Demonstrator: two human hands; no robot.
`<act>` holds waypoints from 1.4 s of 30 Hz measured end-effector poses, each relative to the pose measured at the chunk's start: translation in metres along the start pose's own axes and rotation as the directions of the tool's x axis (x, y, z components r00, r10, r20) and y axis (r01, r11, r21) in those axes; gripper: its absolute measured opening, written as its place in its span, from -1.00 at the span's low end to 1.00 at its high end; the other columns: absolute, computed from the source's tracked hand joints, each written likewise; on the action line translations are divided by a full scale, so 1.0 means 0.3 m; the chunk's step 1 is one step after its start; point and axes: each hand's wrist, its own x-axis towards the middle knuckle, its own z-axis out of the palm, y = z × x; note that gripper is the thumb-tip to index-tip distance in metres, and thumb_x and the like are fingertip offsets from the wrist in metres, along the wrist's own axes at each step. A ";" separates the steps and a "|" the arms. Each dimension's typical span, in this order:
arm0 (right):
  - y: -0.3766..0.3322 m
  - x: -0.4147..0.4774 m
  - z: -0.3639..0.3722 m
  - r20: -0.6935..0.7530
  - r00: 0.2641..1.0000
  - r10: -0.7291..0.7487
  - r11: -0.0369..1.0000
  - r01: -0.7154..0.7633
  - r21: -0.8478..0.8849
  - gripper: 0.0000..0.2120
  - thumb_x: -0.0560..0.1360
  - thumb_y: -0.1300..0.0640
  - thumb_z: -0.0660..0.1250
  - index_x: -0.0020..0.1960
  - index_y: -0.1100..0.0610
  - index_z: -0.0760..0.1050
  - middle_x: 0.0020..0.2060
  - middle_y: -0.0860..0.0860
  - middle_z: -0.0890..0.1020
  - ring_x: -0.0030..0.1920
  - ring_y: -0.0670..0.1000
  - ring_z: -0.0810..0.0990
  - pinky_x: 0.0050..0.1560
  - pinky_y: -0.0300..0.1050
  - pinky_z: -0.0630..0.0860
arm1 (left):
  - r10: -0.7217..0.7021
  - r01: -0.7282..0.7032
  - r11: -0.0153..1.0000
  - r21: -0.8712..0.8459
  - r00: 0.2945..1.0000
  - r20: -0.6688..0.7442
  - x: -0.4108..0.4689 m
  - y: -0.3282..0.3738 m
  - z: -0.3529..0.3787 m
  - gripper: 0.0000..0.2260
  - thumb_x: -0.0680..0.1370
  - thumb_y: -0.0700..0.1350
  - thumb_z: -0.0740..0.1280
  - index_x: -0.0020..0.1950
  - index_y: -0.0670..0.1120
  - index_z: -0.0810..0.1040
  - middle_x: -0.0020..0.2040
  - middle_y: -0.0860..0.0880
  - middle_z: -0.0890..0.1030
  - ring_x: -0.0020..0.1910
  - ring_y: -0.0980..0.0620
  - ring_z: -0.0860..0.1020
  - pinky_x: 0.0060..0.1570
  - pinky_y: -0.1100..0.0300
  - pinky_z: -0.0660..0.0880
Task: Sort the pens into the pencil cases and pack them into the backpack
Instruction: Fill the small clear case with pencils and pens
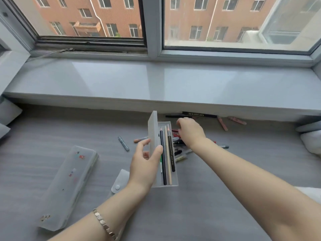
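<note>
My left hand (145, 161) grips an open, frosted plastic pencil case (174, 178), its lid (152, 133) standing upright. Inside lie three pencils (167, 153): one black, one pale wood, one dark with print. My right hand (190, 132) reaches over a pile of pens (178, 148) just right of the case, fingers curled down into it; what they hold is hidden. A second frosted case (69, 185) with stickers lies shut at the left. Loose pens lie around: a grey one (123, 143), an orange-tipped one (139, 140), black ones (199, 114) and pink ones (222, 124) under the sill.
A small frosted snap pouch (119, 181) lies beside my left wrist. Everything rests on a grey fabric surface (52, 136). A wide white window sill (156, 84) overhangs the far edge. White cushions (311, 141) sit at the right. No backpack is in view.
</note>
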 end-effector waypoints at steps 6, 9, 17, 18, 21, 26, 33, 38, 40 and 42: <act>0.010 0.108 0.035 0.189 0.979 -0.079 0.972 0.118 -0.205 -0.78 0.47 0.37 0.18 0.10 0.27 0.41 0.12 0.19 0.46 0.14 0.21 0.46 -0.02 -0.01 0.43 | -0.020 0.019 1.000 -0.022 0.999 -0.028 0.079 -0.001 -0.009 -0.78 0.51 -0.06 0.32 0.13 0.13 0.41 -0.16 -0.03 0.50 -0.21 0.12 0.47 -0.17 0.34 0.38; 0.017 0.129 0.011 0.158 0.984 -0.084 0.961 0.122 -0.247 -0.66 0.49 0.37 0.13 0.26 0.25 0.34 0.23 0.22 0.36 0.04 0.23 0.52 -0.13 0.01 0.42 | -0.036 0.036 0.999 -0.009 0.999 -0.024 0.103 -0.005 -0.018 -0.77 0.52 -0.04 0.31 0.14 0.13 0.40 -0.09 -0.04 0.50 -0.17 0.15 0.47 -0.18 0.39 0.36; 0.059 0.148 0.003 0.143 0.990 -0.012 0.913 0.069 -0.401 -0.76 0.56 0.31 0.12 0.22 0.27 0.35 0.25 0.24 0.36 -0.01 0.22 0.54 -0.25 -0.03 0.35 | -0.029 0.029 1.000 -0.002 1.000 -0.013 0.126 -0.023 -0.027 -0.74 0.52 -0.05 0.31 0.19 0.10 0.40 0.01 -0.12 0.53 -0.13 0.14 0.47 -0.17 0.37 0.35; 0.066 0.144 0.006 0.143 0.990 0.005 0.910 0.055 -0.412 -0.79 0.56 0.29 0.14 0.18 0.27 0.39 0.25 0.23 0.36 -0.02 0.20 0.53 -0.27 -0.04 0.35 | -0.027 0.027 1.000 -0.002 1.000 -0.015 0.123 -0.030 -0.030 -0.73 0.51 -0.05 0.31 0.19 0.10 0.41 0.02 -0.13 0.54 -0.10 0.11 0.49 -0.15 0.34 0.37; 0.072 0.115 -0.005 0.153 0.988 -0.022 0.887 0.090 -0.453 -0.79 0.55 0.23 0.17 0.16 0.25 0.43 0.21 0.20 0.42 0.01 0.18 0.53 -0.22 -0.01 0.43 | -0.030 0.030 1.000 0.004 0.999 -0.010 0.103 -0.049 -0.046 -0.72 0.50 -0.03 0.32 0.20 0.09 0.42 0.04 -0.17 0.55 -0.02 0.01 0.52 -0.10 0.24 0.38; 0.051 -0.058 -0.084 0.077 0.995 0.068 0.984 -0.080 0.159 -0.90 0.51 0.12 0.23 -0.02 0.11 0.47 -0.19 0.04 0.62 -0.16 0.10 0.57 -0.15 -0.07 0.48 | -0.016 0.016 1.000 0.003 1.000 0.018 0.033 -0.059 -0.091 -0.73 0.51 -0.05 0.31 0.20 0.09 0.42 0.00 -0.13 0.56 -0.06 0.06 0.53 -0.19 0.39 0.37; -0.047 -0.417 -0.135 0.480 0.871 0.106 0.134 -0.491 0.861 -0.68 0.49 0.45 0.04 -0.12 0.21 0.54 -0.39 0.07 0.57 -0.54 -0.08 0.35 -0.61 -0.36 0.10 | 0.004 -0.005 1.000 0.014 0.999 0.047 -0.067 -0.097 -0.131 -0.75 0.51 -0.07 0.32 0.17 0.10 0.42 0.01 -0.17 0.56 -0.08 0.03 0.53 -0.16 0.33 0.37; -0.097 -0.594 -0.120 0.428 0.896 0.119 0.096 -0.439 0.893 -0.93 0.47 0.30 0.30 -0.10 0.18 0.54 -0.40 0.02 0.65 -0.56 -0.13 0.38 -0.57 -0.36 0.13 | 0.035 -0.038 0.999 0.028 0.996 0.083 -0.157 -0.136 -0.134 -0.74 0.52 -0.11 0.32 0.20 0.03 0.44 -0.10 -0.11 0.53 -0.15 0.10 0.50 -0.20 0.44 0.37; -0.126 -0.639 -0.095 0.419 0.886 0.196 0.066 -0.438 0.896 -0.92 0.49 0.21 0.29 -0.15 0.19 0.54 -0.51 -0.01 0.60 -0.60 -0.14 0.36 -0.59 -0.36 0.12 | 0.037 -0.039 0.999 0.018 0.995 0.095 -0.194 -0.154 -0.129 -0.77 0.52 -0.15 0.32 0.15 0.04 0.45 -0.14 -0.07 0.54 -0.17 0.15 0.51 -0.25 0.53 0.39; -0.162 -0.674 -0.062 0.415 0.882 0.221 0.096 -0.443 0.891 -0.85 0.51 0.18 0.28 -0.19 0.20 0.54 -0.59 -0.03 0.52 -0.65 -0.14 0.33 -0.63 -0.37 0.11 | 0.026 -0.028 0.999 0.017 0.994 0.107 -0.221 -0.180 -0.123 -0.77 0.51 -0.16 0.33 0.12 0.08 0.45 -0.12 -0.08 0.54 -0.15 0.14 0.52 -0.21 0.44 0.39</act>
